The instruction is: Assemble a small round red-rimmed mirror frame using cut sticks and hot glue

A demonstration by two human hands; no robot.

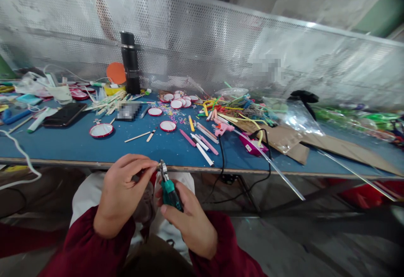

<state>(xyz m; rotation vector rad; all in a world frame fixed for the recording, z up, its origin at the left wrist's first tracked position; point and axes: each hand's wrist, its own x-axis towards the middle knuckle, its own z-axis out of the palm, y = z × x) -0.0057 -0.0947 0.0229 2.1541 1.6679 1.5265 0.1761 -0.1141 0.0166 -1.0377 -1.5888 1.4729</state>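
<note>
My right hand (192,222) is wrapped round a pair of pliers (170,191) with green and black handles, their metal jaws pointing up and away from me. My left hand (124,191) is closed in a pinch at the jaws; whatever small piece lies between its fingertips is too small to make out. Both hands are above my lap, just in front of the table edge. On the table beyond them lie a wooden stick (137,137), another short stick (152,134) and several coloured marker pens (204,154).
The blue table (142,149) holds red-rimmed white discs (101,130), a phone (65,114), a black flask (130,64) and a pink glue gun (223,129). A clear glue stick (284,176) overhangs the front edge, with a black cable (221,155) hanging nearby. Behind stands a perforated metal panel (202,41).
</note>
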